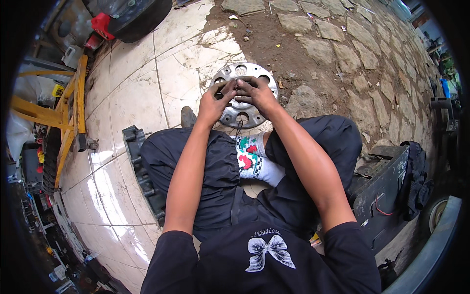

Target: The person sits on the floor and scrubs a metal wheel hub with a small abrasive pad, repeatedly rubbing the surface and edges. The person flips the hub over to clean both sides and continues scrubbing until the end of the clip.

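A round silver metal plate [243, 119] with several large round holes lies in front of my feet, where the tiled floor meets the dirt. Over its middle, my left hand [215, 103] and my right hand [258, 96] come together with curled, blackened fingers. Their fingertips nearly meet above the plate's centre. Whatever lies between them is too small and too covered to make out. A thin dark piece [239, 126] like a wire or hook sticks out at the plate's near edge.
A dark ribbed metal casting [139, 171] sits beside my left knee. On my right stands a black metal box [382, 196] with a black strap [415, 181] over it. A yellow metal frame [73, 105] stands at the left; a black tank [139, 19] and red container [101, 26] lie beyond.
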### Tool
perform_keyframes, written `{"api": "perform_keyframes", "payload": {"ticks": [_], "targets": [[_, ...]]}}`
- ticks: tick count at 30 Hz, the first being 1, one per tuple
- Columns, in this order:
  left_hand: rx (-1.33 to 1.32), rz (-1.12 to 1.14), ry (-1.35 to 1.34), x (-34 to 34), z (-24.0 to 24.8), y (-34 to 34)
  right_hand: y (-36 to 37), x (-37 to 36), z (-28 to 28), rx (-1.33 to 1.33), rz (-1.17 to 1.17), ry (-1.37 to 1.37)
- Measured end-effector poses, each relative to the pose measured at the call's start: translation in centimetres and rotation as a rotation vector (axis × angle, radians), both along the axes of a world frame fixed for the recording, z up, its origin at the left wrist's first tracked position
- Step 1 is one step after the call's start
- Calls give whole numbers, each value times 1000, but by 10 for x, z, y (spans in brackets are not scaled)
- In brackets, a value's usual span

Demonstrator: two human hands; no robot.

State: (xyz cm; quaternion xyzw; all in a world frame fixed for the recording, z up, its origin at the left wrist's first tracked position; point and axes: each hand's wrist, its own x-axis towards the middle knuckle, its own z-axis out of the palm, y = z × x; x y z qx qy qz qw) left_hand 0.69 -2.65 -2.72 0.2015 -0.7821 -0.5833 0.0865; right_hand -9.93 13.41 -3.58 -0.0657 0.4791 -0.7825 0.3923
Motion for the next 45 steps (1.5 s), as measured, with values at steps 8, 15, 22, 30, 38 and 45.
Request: {"api": "perform_keyframes", "payload": {"ticks": [8, 15, 22, 30, 38, 45], "targets": [[244, -22, 34, -1, -13, 0, 10, -5, -25, 386, 92, 350], [349, 341, -53, 13, -10, -27, 23, -25, -6, 450, -293, 305], [-75, 314, -330, -12, -44, -44, 29, -42, -8, 387, -488, 94], [-609, 94, -418, -59, -70, -16, 23, -58, -34, 1078, -463, 844], [-1072, 179, -128, -72, -106, 10, -2, -57, -76, 1343, -341, 973], [-953, -13, -287, -120, -100, -1, -6, -45, -91, 1324, -231, 1192]]}}
